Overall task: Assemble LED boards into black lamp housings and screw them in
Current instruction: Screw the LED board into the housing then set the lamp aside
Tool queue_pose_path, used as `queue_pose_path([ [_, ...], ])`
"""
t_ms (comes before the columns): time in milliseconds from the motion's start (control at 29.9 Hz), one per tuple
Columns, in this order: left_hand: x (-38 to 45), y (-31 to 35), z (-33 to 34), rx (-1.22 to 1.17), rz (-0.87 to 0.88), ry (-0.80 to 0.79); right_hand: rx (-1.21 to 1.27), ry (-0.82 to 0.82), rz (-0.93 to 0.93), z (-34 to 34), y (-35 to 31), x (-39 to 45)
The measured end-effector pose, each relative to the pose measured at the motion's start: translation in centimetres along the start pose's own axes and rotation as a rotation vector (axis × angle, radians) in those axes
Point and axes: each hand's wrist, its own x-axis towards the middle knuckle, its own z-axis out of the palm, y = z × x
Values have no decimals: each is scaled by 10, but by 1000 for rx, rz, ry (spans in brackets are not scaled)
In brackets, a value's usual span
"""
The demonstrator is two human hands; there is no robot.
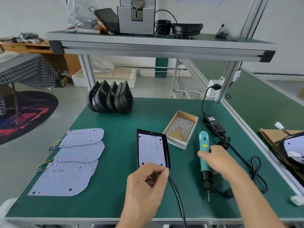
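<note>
Green bench: left hand (pixel 148 176) pinches a screw (pixel 158 174) over housing (pixel 167 151); right hand (pixel 215 159) grips screwdriver (pixel 204 145).

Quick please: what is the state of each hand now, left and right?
Left hand: fingers pinched together just above the housing, apparently on a small screw; hard to tell.
Right hand: gripping the screwdriver, which lies on the table.

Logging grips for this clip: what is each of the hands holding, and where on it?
The right hand grips the teal electric screwdriver around mid-body. The left hand pinches something small, seemingly a screw, between thumb and fingertips over the lamp housing.
</note>
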Motion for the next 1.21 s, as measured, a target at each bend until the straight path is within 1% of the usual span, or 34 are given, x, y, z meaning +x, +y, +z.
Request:
queue_pose_path([
  [100, -1, 3, 5, -56, -50, -15, 764, -80, 71, -5, 3, -4],
  [167, -3, 1, 11, -47, -61, -19, 1260, -120, 35, -1, -6, -17],
  [234, -5, 2, 17, -50, -75, -20, 1575, -100, -42, 5, -15, -32],
  [301, -7, 5, 23, -71, -86, -3, 1755, -108, -111, 13, -24, -47],
  [402, -11, 5, 30, -105, -93, 31, 1877, -66, -125, 24, -36, -63],
  [502, -14, 4, 31, -133, -105, 63, 1933, -2, -98, 29, -42, -74],
  [603, -15, 2, 29, -155, -115, 132, 1967, 20, -90, 28, -44, -80],
  [770, -17, 1, 33, -160, -102, 95, 1980, 34, -116, 23, -46, -86],
  [971, -18, 4, 36, -268, -108, 129, 1985, 43, -137, 23, -46, -87],
  [1105, -18, 0, 36, -221, -105, 100, 1976, 39, -136, 26, -44, -89],
  [1206, -18, 0, 36, -201, -103, 110, 1961, 48, -137, 28, -45, -90],
])
